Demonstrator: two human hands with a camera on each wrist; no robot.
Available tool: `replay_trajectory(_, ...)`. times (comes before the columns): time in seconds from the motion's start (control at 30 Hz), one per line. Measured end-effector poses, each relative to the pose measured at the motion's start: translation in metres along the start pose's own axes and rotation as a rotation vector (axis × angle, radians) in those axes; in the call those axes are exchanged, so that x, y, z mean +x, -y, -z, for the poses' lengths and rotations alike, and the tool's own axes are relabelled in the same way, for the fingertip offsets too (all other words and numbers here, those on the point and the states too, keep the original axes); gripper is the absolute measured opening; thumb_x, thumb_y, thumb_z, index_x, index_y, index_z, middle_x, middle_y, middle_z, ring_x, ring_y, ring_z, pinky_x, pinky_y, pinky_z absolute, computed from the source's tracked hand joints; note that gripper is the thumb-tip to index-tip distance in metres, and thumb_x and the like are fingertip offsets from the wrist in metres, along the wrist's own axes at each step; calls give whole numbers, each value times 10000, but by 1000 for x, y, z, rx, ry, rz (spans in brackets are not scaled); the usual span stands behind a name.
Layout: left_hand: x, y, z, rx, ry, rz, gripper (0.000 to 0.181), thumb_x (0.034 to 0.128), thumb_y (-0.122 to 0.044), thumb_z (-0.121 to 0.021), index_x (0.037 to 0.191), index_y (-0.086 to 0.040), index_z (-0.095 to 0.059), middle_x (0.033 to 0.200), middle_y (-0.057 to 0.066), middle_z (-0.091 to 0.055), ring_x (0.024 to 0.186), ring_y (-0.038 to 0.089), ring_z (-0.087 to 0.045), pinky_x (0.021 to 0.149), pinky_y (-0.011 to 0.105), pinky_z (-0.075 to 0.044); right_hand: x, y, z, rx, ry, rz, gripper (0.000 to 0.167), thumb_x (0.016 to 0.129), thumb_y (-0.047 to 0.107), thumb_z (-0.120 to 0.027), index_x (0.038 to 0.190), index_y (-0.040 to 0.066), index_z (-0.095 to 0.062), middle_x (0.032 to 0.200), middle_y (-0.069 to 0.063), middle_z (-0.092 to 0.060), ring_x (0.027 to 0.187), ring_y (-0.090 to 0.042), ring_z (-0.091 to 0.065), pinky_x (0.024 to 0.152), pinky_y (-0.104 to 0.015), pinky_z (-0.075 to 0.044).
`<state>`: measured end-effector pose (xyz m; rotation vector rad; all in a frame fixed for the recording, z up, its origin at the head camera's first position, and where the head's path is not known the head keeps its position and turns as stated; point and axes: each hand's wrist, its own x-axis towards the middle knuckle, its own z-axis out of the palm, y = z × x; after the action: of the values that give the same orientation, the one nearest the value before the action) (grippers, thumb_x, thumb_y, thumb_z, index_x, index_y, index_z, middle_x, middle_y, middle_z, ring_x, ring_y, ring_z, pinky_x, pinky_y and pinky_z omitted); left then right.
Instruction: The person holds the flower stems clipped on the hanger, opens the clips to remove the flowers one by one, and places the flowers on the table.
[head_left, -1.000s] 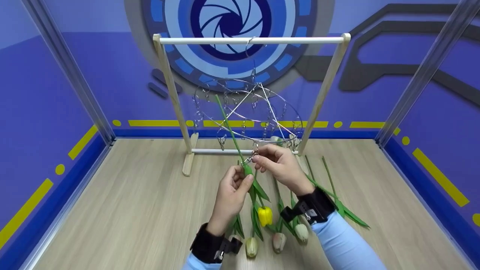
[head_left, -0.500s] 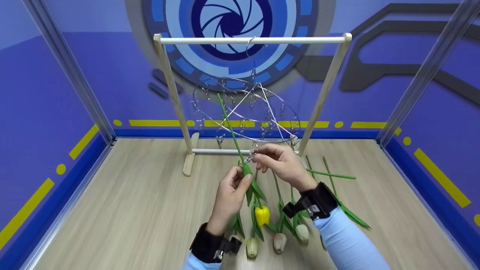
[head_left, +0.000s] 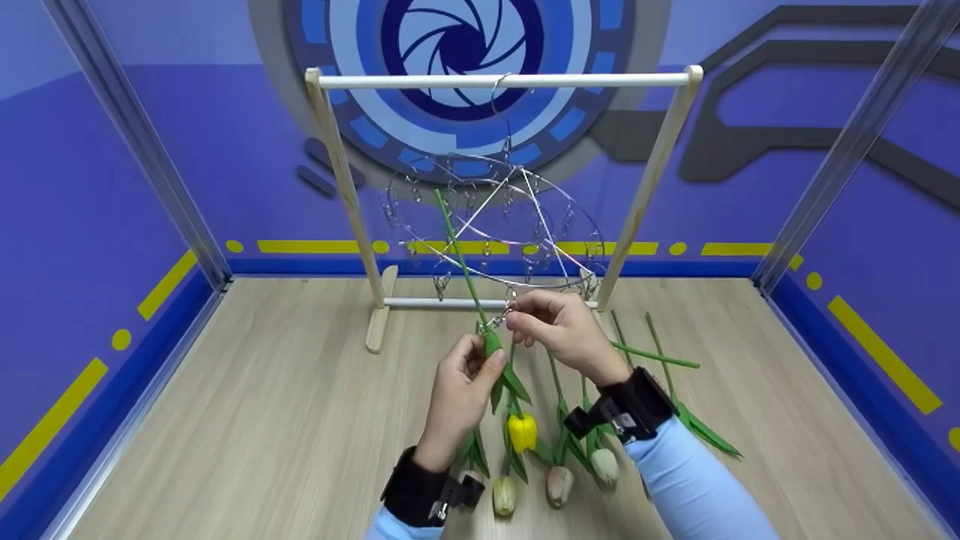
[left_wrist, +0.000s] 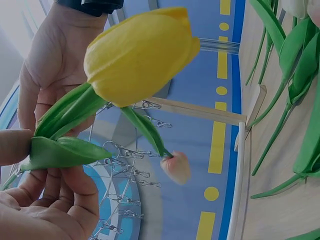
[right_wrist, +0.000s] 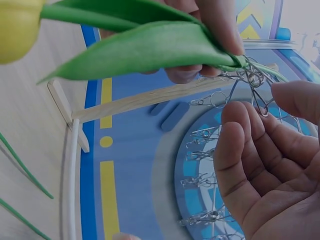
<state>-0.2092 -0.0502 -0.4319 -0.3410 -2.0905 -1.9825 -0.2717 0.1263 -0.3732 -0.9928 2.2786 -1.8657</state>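
A yellow tulip (head_left: 523,433) hangs bloom-down from my left hand (head_left: 463,381), its stem slanting up in front of the wire hanger (head_left: 480,281). Thumb and fingers of that hand pinch it where the leaves (left_wrist: 65,150) join the stem. My right hand (head_left: 562,330) is just right of the stem, its thumb and fingers at the handles of a wire clip (right_wrist: 257,82). In the right wrist view the clip's coil is close against the stem; whether its tips bite on it is hard to see. A pale pink tulip (left_wrist: 176,167) shows beyond the yellow one.
The ring hanger with several clips hangs from a wooden rack's white bar (head_left: 405,81). Several pale tulips (head_left: 505,495) lie on the wooden table (head_left: 300,435) below my hands. One green stem (head_left: 660,355) juts out behind the right hand. Blue walls (head_left: 105,187) surround the table.
Both hands stay nearly in place on the tulip and clip. The yellow bloom has swung slightly left, and the hanger sways a little. The stem behind my right hand has shifted.
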Motion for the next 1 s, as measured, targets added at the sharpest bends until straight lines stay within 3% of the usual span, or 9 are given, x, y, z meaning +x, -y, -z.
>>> replay_trajectory(0.2, 0, 0, -1, 19, -8, -3, 157, 1041, -130, -625, 1075, 20, -594, 928, 66, -566, 773, 138, -488, 695, 227, -382, 0, 0, 2, -14, 10, 6, 184, 1005, 37, -641, 1094, -120, -680, 957, -244, -707, 745, -98, -656, 683, -241, -552)
replay_trajectory(0.43, 0, -1, -1, 7, -12, -1, 155, 1039, -129, -628, 1069, 21, -602, 929, 71, -583, 776, 137, -512, 689, 228, -407, 0, -1, 2, -25, 16, 25, 167, 1001, 39, -653, 1079, -103, -692, 893, -119, -709, 714, -129, -638, 667, -247, -547)
replay_trajectory(0.67, 0, 0, -1, 20, -11, -4, 156, 1037, -133, -631, 1068, 18, -607, 926, 69, -585, 767, 135, -503, 684, 227, -399, 0, -3, 2, -53, 20, 47, 146, 1009, 24, -639, 1058, -101, -696, 891, -277, -684, 709, -163, -634, 659, -240, -541)
replay_trajectory(0.87, -1, 1, 0, 33, -5, -22, 157, 1038, -127, -630, 1072, 24, -605, 932, 77, -602, 764, 134, -505, 690, 227, -398, 0, -1, 3, -104, 13, 53, 137, 1008, 35, -646, 1042, -80, -712, 884, -234, -708, 714, -245, -654, 661, -241, -544)
replay_trajectory(1.0, 0, 1, -1, 42, -3, -15, 157, 1038, -130, -630, 1072, 22, -609, 928, 71, -591, 761, 135, -500, 684, 224, -393, 0, 0, 4, -114, 6, 46, 146, 1006, 49, -655, 1046, -74, -723, 893, -233, -720, 714, -220, -663, 663, -245, -553)
